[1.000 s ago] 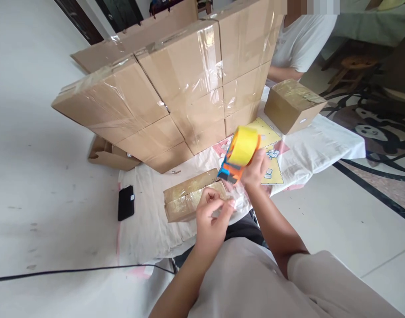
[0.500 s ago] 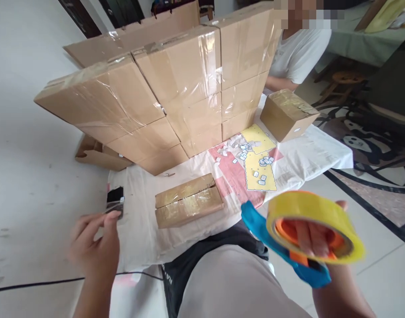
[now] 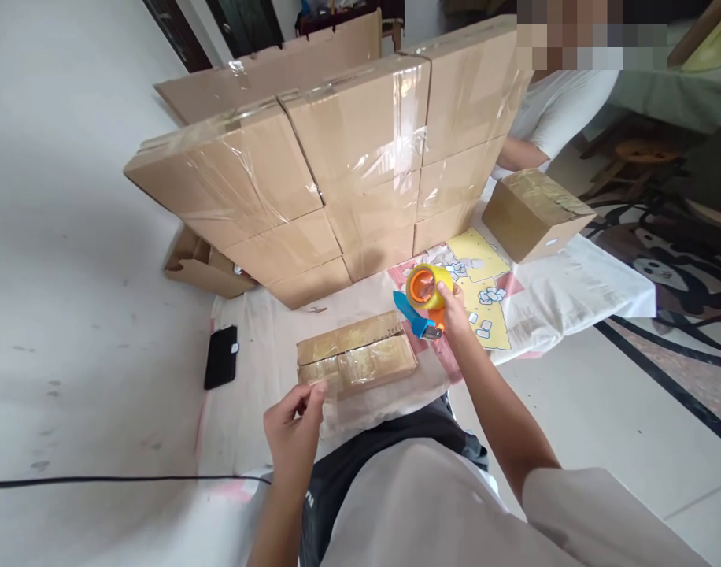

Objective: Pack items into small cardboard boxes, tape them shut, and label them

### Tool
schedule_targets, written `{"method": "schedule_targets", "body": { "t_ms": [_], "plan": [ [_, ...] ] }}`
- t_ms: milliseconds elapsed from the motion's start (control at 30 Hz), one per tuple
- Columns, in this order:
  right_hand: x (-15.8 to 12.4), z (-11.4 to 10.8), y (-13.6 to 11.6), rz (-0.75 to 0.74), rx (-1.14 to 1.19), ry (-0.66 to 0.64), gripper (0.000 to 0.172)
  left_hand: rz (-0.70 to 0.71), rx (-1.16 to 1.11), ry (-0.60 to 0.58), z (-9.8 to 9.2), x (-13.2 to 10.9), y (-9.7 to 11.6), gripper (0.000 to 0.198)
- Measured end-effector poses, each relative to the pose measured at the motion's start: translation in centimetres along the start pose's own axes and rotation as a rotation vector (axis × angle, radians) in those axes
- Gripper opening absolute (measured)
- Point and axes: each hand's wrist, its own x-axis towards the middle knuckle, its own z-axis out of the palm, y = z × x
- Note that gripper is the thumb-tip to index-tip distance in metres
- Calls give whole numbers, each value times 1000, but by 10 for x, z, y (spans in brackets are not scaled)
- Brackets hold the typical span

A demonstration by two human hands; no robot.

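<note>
My right hand [image 3: 453,309] grips a tape dispenser [image 3: 416,319], with a blue body, orange parts and a roll of yellow tape [image 3: 444,276]. It is held over the table, to the right of a small cardboard box [image 3: 357,354]. That box lies flat and has shiny tape over its seam. At the box's near left corner, my left hand [image 3: 295,413] is closed in a pinch. What looks like a strip of clear tape [image 3: 332,390] shows at its fingertips, against the box; its full length is hard to make out.
A wall of taped cardboard boxes [image 3: 372,142] stands across the table. Another box [image 3: 534,216] sits at the right, near a person in a white shirt [image 3: 573,106]. Several small white tiles lie on yellow sheets [image 3: 496,327]. A black phone [image 3: 221,358] lies at the left.
My right hand has carried the tape dispenser forward and left, over the table. My left hand has moved right, from near the phone to the small box's near left corner.
</note>
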Motion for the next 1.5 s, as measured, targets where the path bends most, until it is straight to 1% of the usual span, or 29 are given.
{"method": "schedule_targets", "body": {
  "t_ms": [100, 233, 433, 500, 567, 600, 633, 667, 700, 733, 767, 800, 833, 867, 933, 967, 1033, 1133, 1233, 1300, 1333, 1367, 1433, 1500],
  "plan": [
    [-5, -2, -1, 10, -80, 47, 38, -28, 3, -12, -2, 0, -9, 37],
    [-8, -11, -1, 34, -254, 63, 30, -48, -29, -39, 1, 3, -16, 37],
    [-3, -19, 6, 40, -549, 51, 40, -114, -95, -102, 12, 5, -8, 39],
    [-7, -20, 2, -29, -720, 136, 52, -135, -129, -115, 15, 5, -5, 39],
    [-21, -20, -12, -192, -866, 276, 66, -144, -166, -119, 17, 4, -2, 39],
    [-33, -18, -22, -291, -886, 330, 66, -143, -186, -116, 18, 3, -1, 39],
    [-48, -14, -34, -380, -864, 332, 61, -136, -206, -116, 18, 2, 0, 38],
    [-65, -9, -48, -449, -815, 283, 49, -124, -226, -121, 18, 1, 1, 37],
    [-83, -1, -61, -502, -767, 156, 36, -108, -245, -132, 18, 0, 3, 36],
    [-101, 8, -73, -518, -732, -68, 30, -88, -261, -152, 18, -2, 4, 33],
    [-117, 19, -84, -528, -698, -299, 34, -64, -273, -176, 18, -3, 5, 31],
    [-130, 30, -91, -527, -665, -478, 37, -40, -280, -201, 18, -5, 5, 29],
    [-139, 41, -96, -522, -630, -604, 38, -14, -283, -217, 18, -6, 6, 28],
    [-145, 51, -99, -527, -597, -668, 34, 10, -284, -230, 18, -8, 6, 27],
    [-148, 66, -99, -552, -546, -673, 18, 31, -284, -244, 18, -12, 4, 27],
    [-146, 72, -98, -565, -534, -667, 14, 22, -286, -246, 18, -14, 3, 29],
    [-142, 79, -97, -569, -529, -689, 15, -37, -296, -245, 18, -20, 0, 33],
    [-139, 82, -97, -540, -541, -736, 16, -172, -319, -250, 16, -30, -2, 39],
    [-141, 84, -95, -496, -600, -742, 14, -322, -365, -275, 15, -36, -3, 37],
    [-140, 87, -93, -468, -652, -764, 12, -392, -410, -279, 15, -36, -5, 57],
    [-139, 89, -91, -460, -671, -778, 12, -396, -426, -271, 15, -34, -5, 66],
    [-135, 92, -90, -459, -689, -785, 12, -379, -432, -263, 16, -32, -6, 69],
    [-126, 100, -88, -474, -734, -776, 12, -320, -423, -246, 17, -25, -5, 63],
    [-114, 109, -86, -495, -788, -773, 12, -293, -409, -234, 20, -17, -3, 57]
  ]
}}
